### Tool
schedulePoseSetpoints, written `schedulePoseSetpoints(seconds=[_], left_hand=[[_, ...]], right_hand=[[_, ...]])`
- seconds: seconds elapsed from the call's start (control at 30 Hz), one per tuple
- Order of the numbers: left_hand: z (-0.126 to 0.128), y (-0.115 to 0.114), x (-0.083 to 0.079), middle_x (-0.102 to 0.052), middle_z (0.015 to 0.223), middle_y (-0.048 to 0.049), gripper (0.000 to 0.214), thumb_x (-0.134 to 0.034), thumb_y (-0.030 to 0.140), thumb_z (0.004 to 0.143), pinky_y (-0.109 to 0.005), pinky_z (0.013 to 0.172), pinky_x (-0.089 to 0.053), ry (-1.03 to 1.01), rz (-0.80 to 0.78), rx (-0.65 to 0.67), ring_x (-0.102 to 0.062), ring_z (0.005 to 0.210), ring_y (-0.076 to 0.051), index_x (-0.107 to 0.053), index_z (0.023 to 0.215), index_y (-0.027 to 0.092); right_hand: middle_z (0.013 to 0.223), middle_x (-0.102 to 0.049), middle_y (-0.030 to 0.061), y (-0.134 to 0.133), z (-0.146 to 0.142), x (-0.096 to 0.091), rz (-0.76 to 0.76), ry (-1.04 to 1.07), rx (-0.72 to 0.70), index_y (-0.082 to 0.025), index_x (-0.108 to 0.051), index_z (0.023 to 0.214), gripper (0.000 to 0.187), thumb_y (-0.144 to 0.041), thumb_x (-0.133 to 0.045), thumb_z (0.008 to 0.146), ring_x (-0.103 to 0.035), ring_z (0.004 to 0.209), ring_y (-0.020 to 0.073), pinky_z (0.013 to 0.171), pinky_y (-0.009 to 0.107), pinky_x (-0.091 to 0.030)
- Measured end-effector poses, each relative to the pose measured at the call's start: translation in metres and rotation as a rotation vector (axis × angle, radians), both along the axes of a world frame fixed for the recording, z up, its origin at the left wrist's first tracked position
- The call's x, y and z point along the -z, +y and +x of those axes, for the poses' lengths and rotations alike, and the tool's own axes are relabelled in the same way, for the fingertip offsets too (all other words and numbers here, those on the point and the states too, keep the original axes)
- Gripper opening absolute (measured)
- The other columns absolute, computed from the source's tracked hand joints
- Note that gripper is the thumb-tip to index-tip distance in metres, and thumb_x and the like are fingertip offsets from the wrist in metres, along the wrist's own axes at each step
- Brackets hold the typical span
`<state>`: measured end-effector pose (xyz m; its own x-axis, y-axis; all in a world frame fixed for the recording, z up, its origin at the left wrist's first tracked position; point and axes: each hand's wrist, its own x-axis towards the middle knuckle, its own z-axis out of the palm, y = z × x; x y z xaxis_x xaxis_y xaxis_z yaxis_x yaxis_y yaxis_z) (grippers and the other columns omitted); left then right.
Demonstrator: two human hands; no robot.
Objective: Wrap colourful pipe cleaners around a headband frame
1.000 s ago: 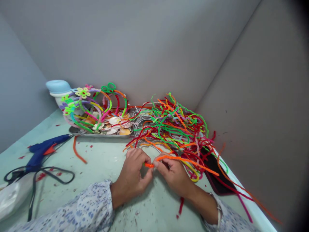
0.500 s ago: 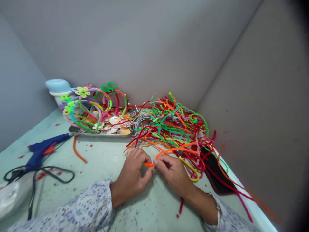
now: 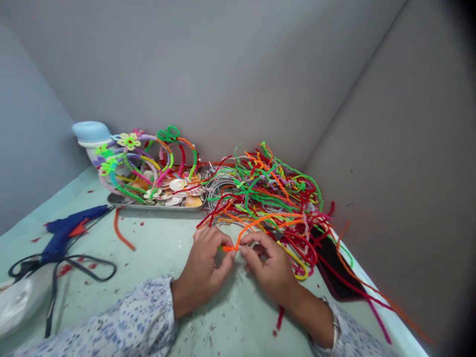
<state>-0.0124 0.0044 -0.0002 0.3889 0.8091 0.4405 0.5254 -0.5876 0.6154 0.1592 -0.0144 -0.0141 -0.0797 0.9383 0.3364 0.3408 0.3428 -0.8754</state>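
A blue glue gun (image 3: 65, 233) is lying left of a metal tray (image 3: 156, 207) holding apparently finished pipe-cleaner headbands (image 3: 169, 135). The left hand (image 3: 203, 275) and right hand (image 3: 269, 265) are pinching an orange pipe cleaner (image 3: 228, 248) between clenched fingers (image 3: 223, 260) above the counter (image 3: 156, 248), while a tangled heap of loose pipe cleaners (image 3: 275, 191) is lying rightward, unused.

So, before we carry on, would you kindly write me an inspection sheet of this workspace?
Surface: pale green tabletop, scattered with red snippets.
Job's things: orange pipe cleaner, its end at the left hand's fingertips.
Clutter: heap of multicoloured pipe cleaners; metal tray of shells and pipe-cleaner headbands; blue glue gun.
Grips: left hand pinches the orange pipe cleaner; right hand close beside it, contact unclear.
Cables: black cord looped beside the glue gun.
Surroundings: grey walls behind and beside the tabletop.
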Motion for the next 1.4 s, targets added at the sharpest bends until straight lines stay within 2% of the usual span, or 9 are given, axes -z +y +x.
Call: schedulePoseSetpoints(seconds=[0.07,0.17,0.23,0.5,1.07,1.4], left_hand=[[-0.0009,-0.0007,-0.0002,-0.055,0.083,-0.0034,0.003,-0.049,0.021,0.086,-0.038,0.082,-0.038,-0.024,-0.01,-0.006,-0.05,0.084,-0.021,-0.052,0.086,0.02],[-0.002,-0.0028,-0.0012,-0.056,0.085,-0.0039,0.006,-0.047,0.022,0.089,-0.038,0.083,-0.039,-0.054,-0.025,0.016,-0.05,0.086,-0.021,-0.052,0.088,0.021],[-0.0024,-0.0037,-0.0023,-0.056,0.087,-0.0045,0.008,-0.045,0.023,0.09,-0.038,0.082,-0.039,-0.065,-0.038,0.029,-0.05,0.087,-0.022,-0.052,0.089,0.021],[-0.0022,-0.0038,-0.0033,-0.057,0.087,-0.004,0.01,-0.044,0.02,0.091,-0.037,0.083,-0.038,-0.088,-0.047,0.064,-0.05,0.087,-0.021,-0.053,0.09,0.02],[-0.0033,-0.0046,-0.0014,-0.054,0.09,-0.0037,0.011,-0.043,0.017,0.092,-0.036,0.084,-0.036,-0.106,-0.039,0.106,-0.048,0.09,-0.02,-0.053,0.094,0.019],[-0.0032,-0.0039,0.002,-0.055,0.092,-0.0039,0.01,-0.044,0.018,0.092,-0.037,0.085,-0.034,-0.073,-0.031,0.096,-0.048,0.09,-0.02,-0.053,0.095,0.019]], right_hand=[[0.093,-0.063,0.0052,-0.0001,0.0005,0.0006,0.165,-0.071,0.011,-0.02,-0.057,0.093,0.008,-0.022,-0.059,0.085,-0.061,0.06,0.0107,0.053,0.022,-0.05],[0.093,-0.064,0.006,0.0006,0.0016,0.0006,0.324,-0.165,-0.008,-0.021,-0.059,0.094,0.01,-0.017,-0.058,0.085,-0.063,0.078,0.0157,0.062,0.025,-0.054],[0.091,-0.065,0.0054,0.0015,0.0023,0.0005,0.37,-0.192,-0.017,-0.022,-0.06,0.095,0.012,-0.015,-0.057,0.085,-0.063,0.084,0.0172,0.066,0.026,-0.055],[0.091,-0.065,0.0048,0.0034,0.004,-0.001,0.447,-0.249,-0.022,-0.023,-0.063,0.097,0.016,-0.012,-0.059,0.086,-0.064,0.087,0.0167,0.075,0.029,-0.055],[0.09,-0.066,0.0059,0.0037,0.0041,-0.0026,0.461,-0.27,0.008,-0.02,-0.065,0.097,0.013,-0.013,-0.059,0.088,-0.064,0.086,0.0164,0.076,0.028,-0.055],[0.091,-0.064,0.006,0.0038,0.0041,-0.0012,0.34,-0.262,-0.043,-0.02,-0.06,0.097,0.013,-0.012,-0.052,0.089,-0.062,0.087,0.0176,0.076,0.029,-0.051]])
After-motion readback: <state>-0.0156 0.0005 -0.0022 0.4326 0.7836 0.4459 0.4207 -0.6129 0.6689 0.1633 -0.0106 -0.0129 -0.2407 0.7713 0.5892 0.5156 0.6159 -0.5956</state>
